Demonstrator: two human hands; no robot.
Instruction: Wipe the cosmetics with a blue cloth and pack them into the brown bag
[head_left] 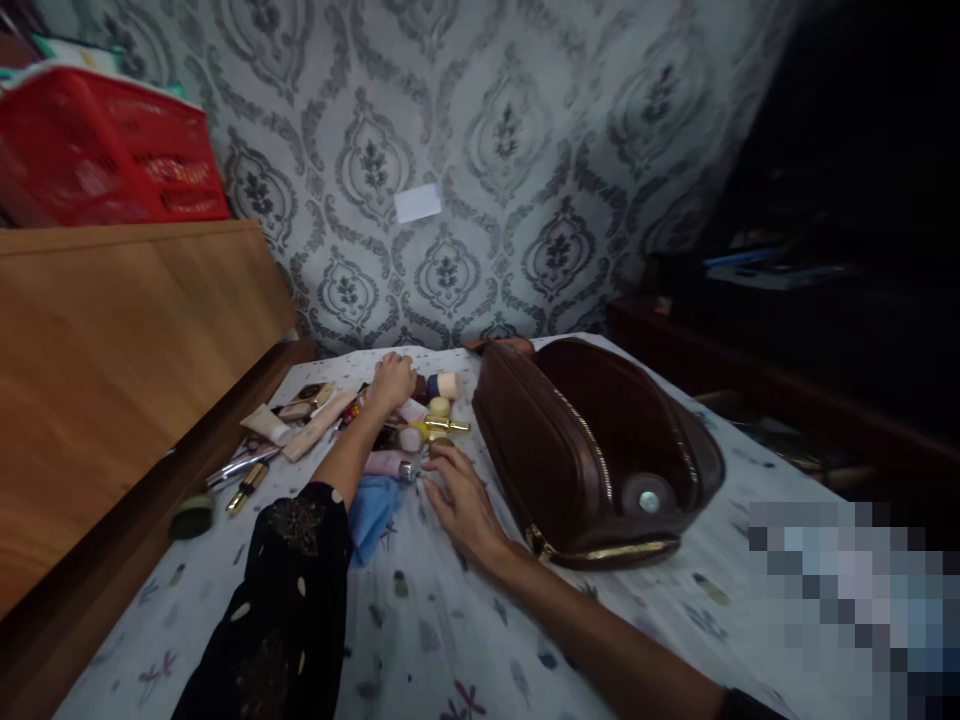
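Observation:
My left hand point(394, 382) reaches to the far side of a cosmetics pile, its fingers curled down; whatever they hold is hidden. My right hand point(466, 502) hovers low at the pile's near right, thumb and fingers apart, fingertips beside a small brown round item point(441, 447). Between the hands lie a pink tube point(386, 464), a gold-coloured slim tube point(448, 425) and a jar with a dark blue band point(442, 385). A blue cloth point(373, 515) lies below my left forearm. To the right sits a brown cosmetic bag point(540, 450), unzipped and gaping.
Left of the pile are a cream tube point(266, 424), a gold and black lipstick point(247, 488) and a dark green round container point(192, 517). A wooden panel point(142, 330) borders the left, with a red basket point(112, 145) above. Patterned wallpaper point(510, 190) rises behind.

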